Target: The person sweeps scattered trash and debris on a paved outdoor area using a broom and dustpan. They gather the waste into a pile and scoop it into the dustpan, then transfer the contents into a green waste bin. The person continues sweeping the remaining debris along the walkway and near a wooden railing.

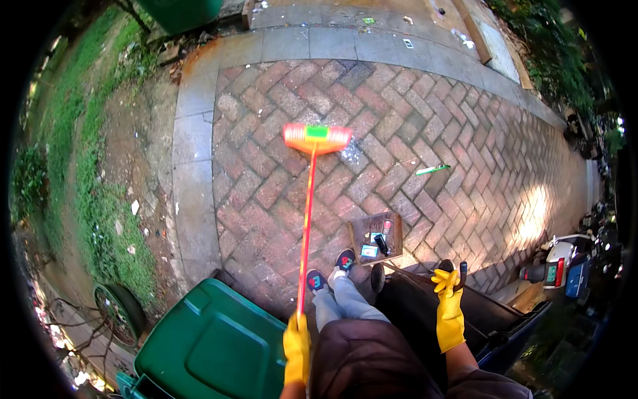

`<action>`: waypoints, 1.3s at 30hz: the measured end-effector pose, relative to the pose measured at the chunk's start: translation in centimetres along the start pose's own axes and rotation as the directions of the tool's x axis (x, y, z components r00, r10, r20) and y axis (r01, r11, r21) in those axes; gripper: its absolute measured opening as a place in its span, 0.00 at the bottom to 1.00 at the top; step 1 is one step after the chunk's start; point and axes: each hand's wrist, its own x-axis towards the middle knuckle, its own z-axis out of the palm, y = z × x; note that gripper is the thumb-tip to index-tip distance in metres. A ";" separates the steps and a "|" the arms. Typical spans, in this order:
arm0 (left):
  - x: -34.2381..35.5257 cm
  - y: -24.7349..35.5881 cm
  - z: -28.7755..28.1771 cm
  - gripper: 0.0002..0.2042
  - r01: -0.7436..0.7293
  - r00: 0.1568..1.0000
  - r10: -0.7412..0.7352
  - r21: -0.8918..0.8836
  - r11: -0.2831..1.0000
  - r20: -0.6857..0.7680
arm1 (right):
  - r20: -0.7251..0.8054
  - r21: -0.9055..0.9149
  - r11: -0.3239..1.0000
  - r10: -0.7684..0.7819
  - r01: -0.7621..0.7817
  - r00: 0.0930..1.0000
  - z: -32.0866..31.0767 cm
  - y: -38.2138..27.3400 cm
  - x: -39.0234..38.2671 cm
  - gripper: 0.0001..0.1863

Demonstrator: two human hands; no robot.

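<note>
My left hand (296, 342), in a yellow rubber glove, is closed around the top of a broom's long red-orange handle (307, 233). The broom head (318, 137), orange with a green block in its middle, rests on the brick paving ahead of me. Pale crumbs of litter (352, 153) lie just right of its bristles. My right hand (448, 292), also gloved in yellow, is raised beside a dark wheeled bin (412, 302). A short black handle (463, 271) stands up at its grip, with the fingertips showing to the left; what it joins is hidden.
A green lidded bin (219, 339) stands at my left, near a loose tyre (119, 312). By my feet sits a brown box (376, 236) with small items on top. A green strip (433, 170) lies on the bricks. A parked scooter (561, 266) is at right.
</note>
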 end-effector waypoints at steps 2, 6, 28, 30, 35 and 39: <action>-0.5 -9.4 2.3 0.24 -0.342 0.904 0.359 0.111 0.933 -0.231 | -0.010 -0.019 1.000 0.022 -0.022 1.000 -0.7 0.2 0.0 0.28; 5.0 -6.2 5.8 0.21 -0.341 0.887 0.387 0.208 0.917 -0.252 | -0.056 0.100 0.991 -0.085 0.091 0.995 -0.8 2.0 0.1 0.30; 7.6 6.7 3.7 0.21 -0.386 0.910 0.412 0.466 0.796 0.050 | -0.598 0.183 0.976 0.016 0.118 0.801 -4.1 -1.0 0.6 0.35; 10.5 12.0 7.4 0.21 -0.583 0.729 0.679 0.603 0.545 0.091 | -0.660 0.165 0.975 -0.004 0.151 0.751 -4.5 -2.4 1.6 0.35; 8.4 17.6 1.2 0.21 -0.626 0.746 0.637 0.532 0.569 0.196 | -0.867 0.288 0.894 0.092 0.343 0.490 -8.3 -7.1 4.2 0.30; 0.6 14.9 -11.3 0.20 -0.491 0.839 0.506 0.676 0.549 0.198 | -0.915 0.256 0.869 0.076 0.423 0.396 -11.2 -8.8 3.5 0.33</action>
